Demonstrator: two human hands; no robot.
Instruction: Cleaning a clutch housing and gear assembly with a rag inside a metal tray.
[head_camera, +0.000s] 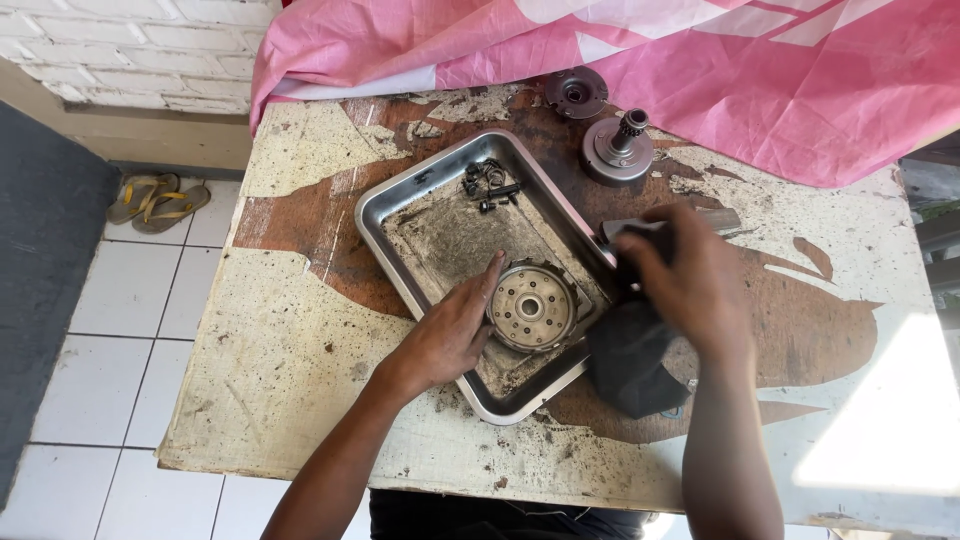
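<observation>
single head camera, looking steeply down, close over worn table (300, 330), metal tray (400, 200)

Worn table (300, 330) with peeling paint, metal tray (400, 205) set on it, two round metal parts (617, 147) placed near pink cloth (700, 70), black rag (630, 360) laid beside tray

- No packages, boxes, bottles, signs or screens are being shown anywhere in the head view.
- One small label-like patch (673, 411) is possibly being glimpsed on the worn tabletop, at the lower edge of a dark cloth, on the right-hand side; it is pale with a bluish rim, and it is too small and too covered for its shape to be made out.
- No labels or stickers are being seen on any other surface.
</observation>
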